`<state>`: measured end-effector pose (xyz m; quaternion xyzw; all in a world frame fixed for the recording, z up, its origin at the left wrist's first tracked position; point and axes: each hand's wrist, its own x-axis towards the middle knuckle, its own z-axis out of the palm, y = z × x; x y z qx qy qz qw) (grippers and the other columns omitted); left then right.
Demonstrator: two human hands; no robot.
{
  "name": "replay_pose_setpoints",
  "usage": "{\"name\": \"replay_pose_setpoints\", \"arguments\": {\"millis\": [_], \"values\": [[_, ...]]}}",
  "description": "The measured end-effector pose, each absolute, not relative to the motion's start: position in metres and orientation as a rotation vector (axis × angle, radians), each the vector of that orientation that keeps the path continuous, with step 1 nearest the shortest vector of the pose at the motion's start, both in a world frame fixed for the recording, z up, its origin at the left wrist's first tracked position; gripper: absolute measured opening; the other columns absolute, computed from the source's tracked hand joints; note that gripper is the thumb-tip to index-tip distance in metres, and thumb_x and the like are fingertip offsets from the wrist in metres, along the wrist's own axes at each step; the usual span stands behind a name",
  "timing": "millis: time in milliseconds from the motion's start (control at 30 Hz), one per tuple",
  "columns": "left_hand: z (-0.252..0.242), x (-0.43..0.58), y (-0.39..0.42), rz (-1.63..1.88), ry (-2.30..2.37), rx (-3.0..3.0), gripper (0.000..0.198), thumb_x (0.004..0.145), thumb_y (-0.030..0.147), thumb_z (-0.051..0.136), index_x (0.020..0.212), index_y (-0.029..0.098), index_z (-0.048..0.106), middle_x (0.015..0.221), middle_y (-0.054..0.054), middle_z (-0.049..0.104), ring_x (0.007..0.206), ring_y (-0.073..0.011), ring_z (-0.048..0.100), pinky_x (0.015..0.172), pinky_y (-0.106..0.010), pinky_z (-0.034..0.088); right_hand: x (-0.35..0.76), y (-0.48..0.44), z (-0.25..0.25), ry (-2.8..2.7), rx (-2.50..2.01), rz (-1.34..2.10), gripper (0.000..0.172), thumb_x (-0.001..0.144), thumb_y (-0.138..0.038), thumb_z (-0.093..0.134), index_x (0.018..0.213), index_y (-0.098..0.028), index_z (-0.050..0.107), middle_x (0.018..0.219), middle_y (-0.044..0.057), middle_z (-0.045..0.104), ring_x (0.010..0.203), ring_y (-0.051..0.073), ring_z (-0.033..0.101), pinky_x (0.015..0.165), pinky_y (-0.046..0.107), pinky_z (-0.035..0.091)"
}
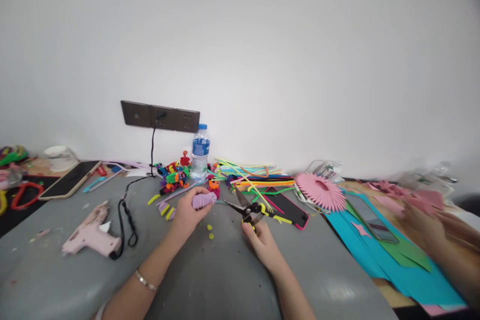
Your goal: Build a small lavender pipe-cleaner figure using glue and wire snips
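Observation:
My left hand is closed around a fuzzy lilac pipe-cleaner coil, held just above the grey table. My right hand grips the yellow and black handles of a pair of scissors, whose blades are parted and point left toward the coil. Small yellow and lilac snippets lie on the table between my hands.
A pink glue gun with a black cord lies at left, a phone beyond it. A water bottle, a pile of coloured pipe cleaners, a pink-cased phone and a pink paper fan sit behind. Another person's hands rest on coloured paper at right.

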<state>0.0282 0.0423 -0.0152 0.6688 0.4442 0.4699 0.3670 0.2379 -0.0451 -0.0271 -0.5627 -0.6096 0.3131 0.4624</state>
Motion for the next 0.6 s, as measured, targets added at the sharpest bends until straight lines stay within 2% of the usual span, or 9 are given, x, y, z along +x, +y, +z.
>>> {"name": "replay_pose_setpoints", "arguments": {"millis": [100, 200, 300, 433, 600], "values": [[-0.011, 0.028, 0.039, 1.209, 1.131, 1.698, 0.020, 0.071, 0.029, 0.069, 0.088, 0.020, 0.064, 0.079, -0.001, 0.069, 0.065, -0.0162, 0.061, 0.056, -0.023, 0.046, 0.237, -0.047, -0.028, -1.650, -1.464, 0.603, 0.037, 0.093, -0.047, 0.049, 0.074, -0.017, 0.062, 0.067, 0.001, 0.060, 0.064, 0.018, 0.054, 0.065, 0.029, 0.041], [-0.005, 0.029, 0.035, 1.212, 1.139, 1.693, 0.019, 0.067, 0.023, 0.068, 0.085, 0.019, 0.066, 0.077, 0.000, 0.069, 0.065, -0.0159, 0.060, 0.057, -0.023, 0.045, 0.235, -0.049, -0.025, -1.732, -1.508, 0.587, 0.034, 0.094, -0.041, 0.047, 0.083, -0.016, 0.067, 0.074, 0.005, 0.067, 0.070, 0.022, 0.059, 0.069, 0.031, 0.043], [-0.003, 0.031, 0.034, 1.203, 1.144, 1.666, 0.019, 0.065, 0.021, 0.067, 0.084, 0.019, 0.066, 0.075, 0.000, 0.069, 0.063, -0.0150, 0.059, 0.056, -0.023, 0.044, 0.232, -0.050, -0.022, -1.738, -1.537, 0.568, 0.034, 0.094, -0.042, 0.048, 0.090, -0.016, 0.070, 0.075, 0.007, 0.070, 0.072, 0.025, 0.062, 0.070, 0.032, 0.045], [-0.003, 0.032, 0.033, 1.211, 1.138, 1.610, 0.022, 0.067, 0.028, 0.070, 0.086, 0.018, 0.065, 0.076, -0.001, 0.068, 0.062, -0.0145, 0.057, 0.054, -0.022, 0.044, 0.234, -0.048, -0.025, -1.715, -1.538, 0.553, 0.041, 0.095, -0.046, 0.045, 0.094, -0.015, 0.071, 0.073, 0.006, 0.069, 0.069, 0.024, 0.061, 0.066, 0.031, 0.046], [-0.001, 0.032, 0.031, 1.205, 1.108, 1.566, 0.024, 0.069, 0.030, 0.070, 0.088, 0.017, 0.065, 0.079, -0.001, 0.067, 0.061, -0.0133, 0.056, 0.051, -0.021, 0.042, 0.239, -0.045, -0.035, -1.711, -1.539, 0.542, 0.052, 0.094, -0.057, 0.042, 0.091, -0.014, 0.071, 0.071, 0.005, 0.067, 0.067, 0.022, 0.059, 0.066, 0.029, 0.046]]}}
